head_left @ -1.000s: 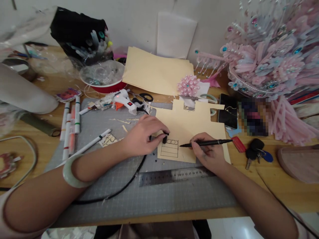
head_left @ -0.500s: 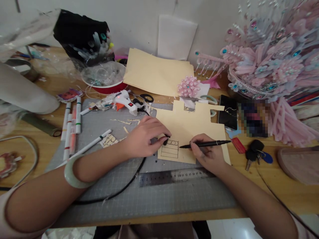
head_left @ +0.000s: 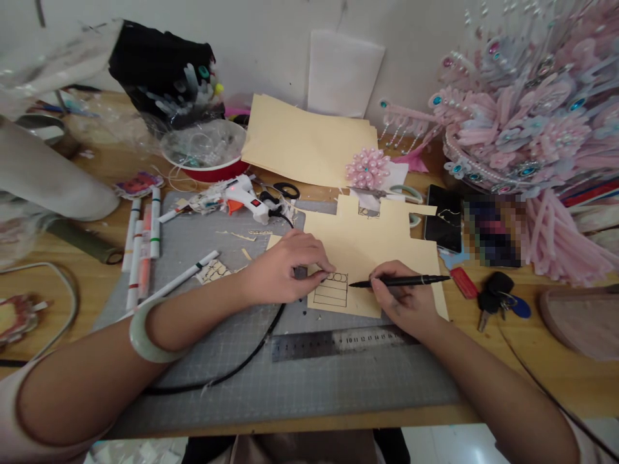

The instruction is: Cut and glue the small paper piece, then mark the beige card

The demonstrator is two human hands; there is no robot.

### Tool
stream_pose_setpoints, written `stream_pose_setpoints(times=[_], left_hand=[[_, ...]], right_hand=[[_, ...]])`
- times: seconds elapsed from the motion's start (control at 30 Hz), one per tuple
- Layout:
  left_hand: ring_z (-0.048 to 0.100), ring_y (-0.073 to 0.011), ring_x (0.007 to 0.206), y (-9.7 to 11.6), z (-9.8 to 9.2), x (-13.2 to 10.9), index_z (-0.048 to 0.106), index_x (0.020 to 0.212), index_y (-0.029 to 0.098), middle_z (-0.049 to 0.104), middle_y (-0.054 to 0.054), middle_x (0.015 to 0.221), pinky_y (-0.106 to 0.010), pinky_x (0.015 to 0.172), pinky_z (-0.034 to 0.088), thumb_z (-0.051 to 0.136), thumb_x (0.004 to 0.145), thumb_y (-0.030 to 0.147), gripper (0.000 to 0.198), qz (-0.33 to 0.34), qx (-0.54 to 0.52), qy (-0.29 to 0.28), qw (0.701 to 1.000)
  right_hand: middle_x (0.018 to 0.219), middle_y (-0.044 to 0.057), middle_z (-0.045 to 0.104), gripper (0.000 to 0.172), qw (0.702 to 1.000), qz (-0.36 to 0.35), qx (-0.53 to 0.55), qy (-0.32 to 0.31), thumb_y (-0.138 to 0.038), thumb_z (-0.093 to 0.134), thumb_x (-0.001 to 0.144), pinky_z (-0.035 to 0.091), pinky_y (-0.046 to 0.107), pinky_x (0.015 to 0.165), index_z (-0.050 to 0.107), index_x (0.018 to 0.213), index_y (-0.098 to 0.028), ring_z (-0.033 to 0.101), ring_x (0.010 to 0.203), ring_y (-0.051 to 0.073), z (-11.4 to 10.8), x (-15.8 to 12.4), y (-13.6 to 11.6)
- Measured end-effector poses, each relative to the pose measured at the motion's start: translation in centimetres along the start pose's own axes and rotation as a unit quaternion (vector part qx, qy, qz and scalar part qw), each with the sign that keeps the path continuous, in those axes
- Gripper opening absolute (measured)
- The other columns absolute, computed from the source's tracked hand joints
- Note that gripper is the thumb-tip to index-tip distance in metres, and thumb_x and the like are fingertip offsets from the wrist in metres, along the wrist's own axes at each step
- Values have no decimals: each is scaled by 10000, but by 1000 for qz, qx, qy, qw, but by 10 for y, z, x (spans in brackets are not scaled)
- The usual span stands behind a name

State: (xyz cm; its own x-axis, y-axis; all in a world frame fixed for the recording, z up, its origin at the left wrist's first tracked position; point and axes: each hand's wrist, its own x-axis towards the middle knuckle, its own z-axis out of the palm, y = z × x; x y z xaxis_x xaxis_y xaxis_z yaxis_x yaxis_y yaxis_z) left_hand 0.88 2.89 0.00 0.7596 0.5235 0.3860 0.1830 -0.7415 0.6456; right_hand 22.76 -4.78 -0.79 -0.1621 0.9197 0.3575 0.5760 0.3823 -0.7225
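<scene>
A tan card sheet with cut-out notches lies on the grey cutting mat. Near its lower left is a black ink drawing, a lined rectangle with small circles along the top. My left hand is at the drawing's upper left corner, thumb and forefinger closed; what they hold, if anything, is too small to tell. In my right hand is a black pen, its tip just right of the rectangle. A steel ruler lies below the card.
White markers and a glue gun lie at the left. Behind are a red-rimmed bowl and more tan sheets. Pink beaded ornaments, a phone and keys are at the right. A black cable crosses the mat.
The dark piece seen between my left thumb and forefinger no longer shows at their tips, which are now closer together. My right hand and the pen have barely moved.
</scene>
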Motion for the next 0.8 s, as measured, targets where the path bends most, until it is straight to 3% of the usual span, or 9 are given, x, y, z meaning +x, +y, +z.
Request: stream_pose_setpoints(times=[0.13, 0.3, 0.5, 0.8], left_hand=[[565, -136, 757, 2, -1, 2, 604, 770, 184, 643, -17, 751, -314, 767, 388, 514, 766, 116, 113, -4, -19, -9, 1000], [568, -140, 738, 2, -4, 4, 610, 749, 182, 641, -22, 722, -313, 744, 397, 517, 772, 140, 105, -10, -20, -17, 1000], [566, -127, 729, -3, -2, 3, 607, 764, 176, 634, -18, 727, -293, 736, 414, 545, 767, 116, 86, 15, -49, 6, 999], [572, -129, 718, -2, -2, 5, 600, 749, 171, 633, -24, 715, -277, 706, 429, 542, 762, 110, 85, 19, -57, 12, 998]], right_hand=[[648, 2, 580, 51, 998, -38, -42, -14, -153, 508, 762, 455, 236, 510, 525, 764, -201, 561, 580, 135, -3, 2, -8], [729, 40, 615, 109, 967, -214, -115, -74, -121, 484, 779, 501, 272, 619, 524, 850, -193, 587, 683, 153, 3, 7, -26], [763, 64, 626, 75, 938, -303, -145, -90, -108, 489, 808, 517, 298, 648, 519, 846, -165, 593, 707, 162, 22, 5, -24], [816, 68, 631, 111, 952, -267, -137, -59, -132, 498, 823, 528, 284, 685, 498, 927, -169, 598, 763, 159, 29, 1, -15]])
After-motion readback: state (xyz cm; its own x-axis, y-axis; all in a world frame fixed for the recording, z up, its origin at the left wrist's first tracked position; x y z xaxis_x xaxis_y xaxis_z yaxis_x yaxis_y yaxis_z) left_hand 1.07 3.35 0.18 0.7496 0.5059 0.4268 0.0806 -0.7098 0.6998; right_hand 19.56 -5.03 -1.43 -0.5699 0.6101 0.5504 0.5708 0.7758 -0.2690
